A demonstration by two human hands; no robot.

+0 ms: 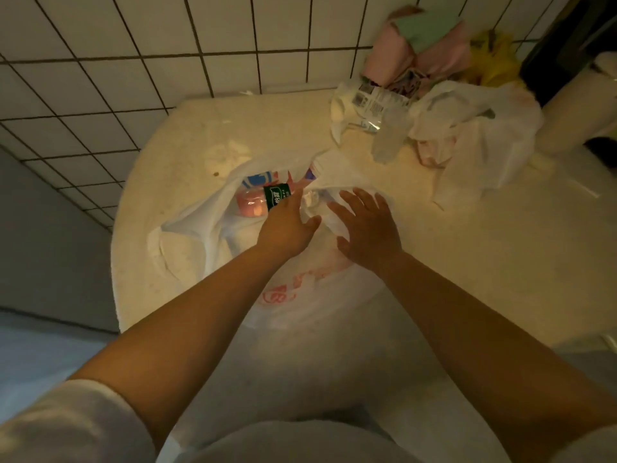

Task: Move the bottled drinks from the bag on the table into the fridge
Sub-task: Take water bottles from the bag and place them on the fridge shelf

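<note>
- Far left of the action, the white bag lies slumped open on the table, its mouth gaping toward the tiled wall. Soft, floppy plastic: my worry is it drags along or folds shut if a bottle is pulled out against the film.
- Inside the mouth, I count two bottled drinks for sure: a pink bottle lying on its side and a green-labelled bottle just right of it, touching. Blue and red print shows behind them; whether that is a third drink I cannot tell.
- The left hand reaches into the mouth, fingertips at the green-labelled bottle. Its grip is hidden on the far side of the hand, so closed round the bottle or only touching, I cannot tell. A one-handed lift of a smooth round bottle could slip.
- The right hand lies flat with fingers spread on the crumpled plastic just right of the mouth, grip open, holding nothing. If it lifts away, I judge the bag comes up with the bottle.
- Further right and farther away, one clear bottle stands among loose wrappers, beside one second white bag; a wide sweep could knock it.
- No fridge in view: the carry is blind from here.
</note>
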